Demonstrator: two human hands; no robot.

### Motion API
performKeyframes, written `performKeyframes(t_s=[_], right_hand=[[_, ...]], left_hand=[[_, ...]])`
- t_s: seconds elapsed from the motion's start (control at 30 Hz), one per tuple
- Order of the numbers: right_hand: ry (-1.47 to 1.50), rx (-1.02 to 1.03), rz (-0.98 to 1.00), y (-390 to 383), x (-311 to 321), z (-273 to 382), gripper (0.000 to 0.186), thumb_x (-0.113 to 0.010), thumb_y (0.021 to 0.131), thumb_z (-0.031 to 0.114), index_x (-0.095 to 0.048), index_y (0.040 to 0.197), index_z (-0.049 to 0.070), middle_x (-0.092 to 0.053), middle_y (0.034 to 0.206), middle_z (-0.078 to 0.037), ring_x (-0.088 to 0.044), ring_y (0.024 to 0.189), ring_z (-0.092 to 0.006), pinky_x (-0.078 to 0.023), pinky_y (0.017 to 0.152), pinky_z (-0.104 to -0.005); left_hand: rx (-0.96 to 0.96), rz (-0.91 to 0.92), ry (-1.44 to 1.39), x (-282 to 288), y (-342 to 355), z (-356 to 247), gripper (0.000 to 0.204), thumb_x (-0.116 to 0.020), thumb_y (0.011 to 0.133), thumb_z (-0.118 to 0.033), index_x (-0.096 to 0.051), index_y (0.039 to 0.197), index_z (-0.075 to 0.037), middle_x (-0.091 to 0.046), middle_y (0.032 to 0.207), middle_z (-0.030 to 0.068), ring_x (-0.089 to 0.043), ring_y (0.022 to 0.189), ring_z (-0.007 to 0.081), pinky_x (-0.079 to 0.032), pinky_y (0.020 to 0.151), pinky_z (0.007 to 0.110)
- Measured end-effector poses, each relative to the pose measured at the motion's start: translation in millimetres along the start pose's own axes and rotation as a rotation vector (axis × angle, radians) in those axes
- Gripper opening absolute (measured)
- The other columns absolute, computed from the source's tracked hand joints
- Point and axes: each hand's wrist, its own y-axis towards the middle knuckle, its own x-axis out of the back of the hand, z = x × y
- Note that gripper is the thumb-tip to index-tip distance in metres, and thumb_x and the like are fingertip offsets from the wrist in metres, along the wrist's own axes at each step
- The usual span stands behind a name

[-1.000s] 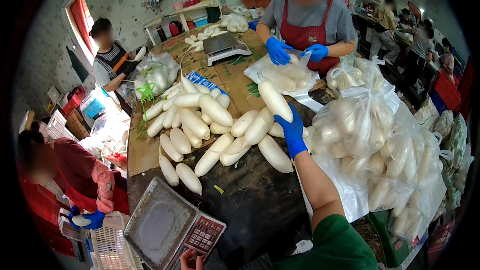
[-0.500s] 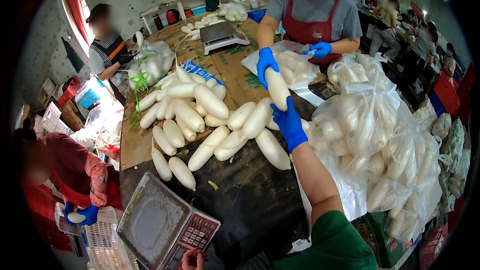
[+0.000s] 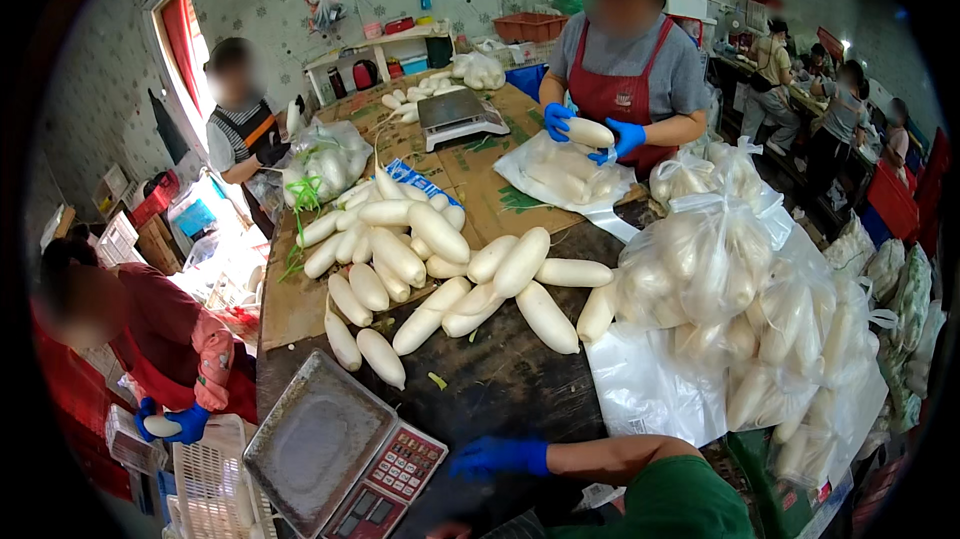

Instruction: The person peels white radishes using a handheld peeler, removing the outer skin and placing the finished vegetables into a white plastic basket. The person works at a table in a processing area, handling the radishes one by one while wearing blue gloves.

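Note:
My right hand [image 3: 495, 457], in a blue glove, is low over the dark table beside the steel scale [image 3: 320, 439], empty, fingers stretched out. My left hand [image 3: 448, 531] barely shows at the lower edge below the scale; its fingers cannot be made out. A heap of white radishes [image 3: 390, 249] lies on cardboard and the dark tabletop beyond my hands. Across the table, a co-worker in a red apron [image 3: 635, 79] holds one white radish [image 3: 590, 133] in both gloved hands above an open bag of radishes [image 3: 555, 174].
Bagged radishes [image 3: 730, 279] are piled at the right on white plastic. A second scale [image 3: 460, 114] stands at the back. At the left, one person [image 3: 160, 339] handles a radish beside a white basket [image 3: 205, 474] and another [image 3: 240, 124] stands by a bag. More people [image 3: 775, 79] work behind.
The radish that was in my right hand passed to the co-worker across the table, who now holds it. My right hand has let go and drawn back down toward me, next to the scale.

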Motion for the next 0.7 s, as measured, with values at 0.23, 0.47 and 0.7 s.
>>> performKeyframes(t_s=[0.23, 0.47, 0.7], right_hand=[[-0.046, 0.029, -0.142, 4.4, -18.3, -9.9, 0.030, -0.053, 0.088, 0.034, -0.062, 0.101, 0.008, -0.062, 0.079, -0.004, -0.054, 0.062, -0.0095, -0.048, 0.058, -0.0252], [0.020, -0.029, -0.241, 0.4, -25.3, -4.9, 0.028, -0.051, 0.089, 0.032, -0.061, 0.100, 0.008, -0.062, 0.078, -0.005, -0.054, 0.058, -0.0111, -0.047, 0.055, -0.0256], [-0.033, -0.035, -0.227, 1.6, -23.3, -5.1, 0.030, -0.050, 0.090, 0.033, -0.061, 0.105, 0.010, -0.063, 0.082, -0.004, -0.054, 0.059, -0.0093, -0.047, 0.055, -0.0238]], left_hand=[[0.276, -0.092, -0.546, -2.2, -3.6, 31.1, 0.019, -0.061, 0.085, -0.020, -0.059, 0.098, -0.006, -0.060, 0.074, 0.0058, -0.053, 0.062, 0.0125, -0.044, 0.056, 0.025], [0.201, -0.059, -0.415, -1.8, -8.3, 20.7, 0.028, -0.062, 0.085, -0.030, -0.060, 0.098, -0.005, -0.060, 0.074, 0.0038, -0.051, 0.062, 0.0099, -0.042, 0.056, 0.024], [0.200, -0.088, -0.384, -3.4, -8.7, 16.8, 0.028, -0.060, 0.086, -0.030, -0.060, 0.097, -0.004, -0.062, 0.073, 0.0057, -0.053, 0.061, 0.0111, -0.044, 0.055, 0.025]])
